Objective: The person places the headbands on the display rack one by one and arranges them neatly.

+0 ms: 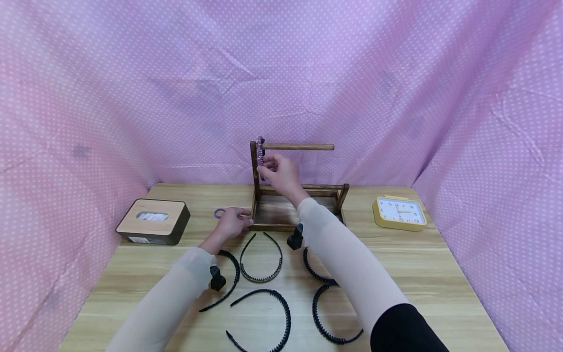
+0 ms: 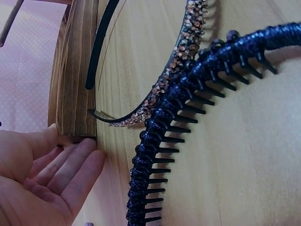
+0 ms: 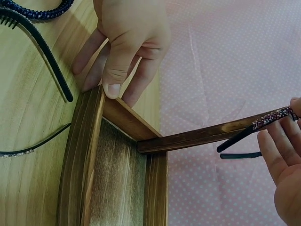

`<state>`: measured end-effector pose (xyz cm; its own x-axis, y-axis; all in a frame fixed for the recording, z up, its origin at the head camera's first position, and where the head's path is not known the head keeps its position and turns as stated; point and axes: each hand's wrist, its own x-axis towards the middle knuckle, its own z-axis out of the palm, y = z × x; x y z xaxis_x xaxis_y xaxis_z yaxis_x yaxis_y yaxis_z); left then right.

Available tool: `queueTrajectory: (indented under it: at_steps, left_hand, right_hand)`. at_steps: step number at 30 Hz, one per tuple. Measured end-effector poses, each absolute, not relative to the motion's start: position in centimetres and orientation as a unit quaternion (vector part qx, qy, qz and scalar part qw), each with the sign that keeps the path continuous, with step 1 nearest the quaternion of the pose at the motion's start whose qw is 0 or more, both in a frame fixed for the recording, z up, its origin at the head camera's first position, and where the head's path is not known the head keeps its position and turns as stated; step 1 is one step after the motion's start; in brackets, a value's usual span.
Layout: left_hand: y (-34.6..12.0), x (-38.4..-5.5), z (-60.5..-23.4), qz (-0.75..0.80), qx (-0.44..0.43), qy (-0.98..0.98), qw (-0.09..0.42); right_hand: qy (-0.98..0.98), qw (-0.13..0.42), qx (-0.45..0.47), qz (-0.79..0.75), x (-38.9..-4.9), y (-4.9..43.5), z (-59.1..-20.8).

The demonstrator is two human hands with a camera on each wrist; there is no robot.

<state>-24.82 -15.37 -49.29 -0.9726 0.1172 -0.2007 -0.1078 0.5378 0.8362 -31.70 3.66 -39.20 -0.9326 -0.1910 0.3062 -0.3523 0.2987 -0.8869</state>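
Note:
My right hand (image 1: 283,176) pinches a glittery pinkish headband (image 1: 260,154) that hangs at the left end of the horizontal wooden rod (image 1: 303,146). In the right wrist view the dark bare ends of that headband (image 3: 235,136) stick out past the upright post. My left hand (image 1: 231,224) grips the front left corner of the wooden stand (image 1: 277,228), its thumb (image 3: 113,89) on the rim and its fingers outside. In front of the stand lies a headband with coppery sparkle (image 1: 260,280). A dark blue toothed headband (image 2: 141,165) lies near my left wrist.
Several dark headbands lie nearer me, among them one at centre (image 1: 287,318) and one at right (image 1: 317,313). A tissue box (image 1: 169,203) stands left and a yellow clock (image 1: 399,226) right. A purple loop (image 1: 218,213) shows behind my left hand. A pink dotted curtain (image 1: 281,73) encloses the table.

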Motion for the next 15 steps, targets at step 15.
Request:
queueTrajectory:
  at_steps: [15]
  left_hand:
    - [-15.4, -24.7, -49.3, 0.477, 0.004, 0.871, 0.117]
  right_hand:
    - [-0.791, 0.057, 0.218, 0.569, -30.2, 7.0, -37.2]
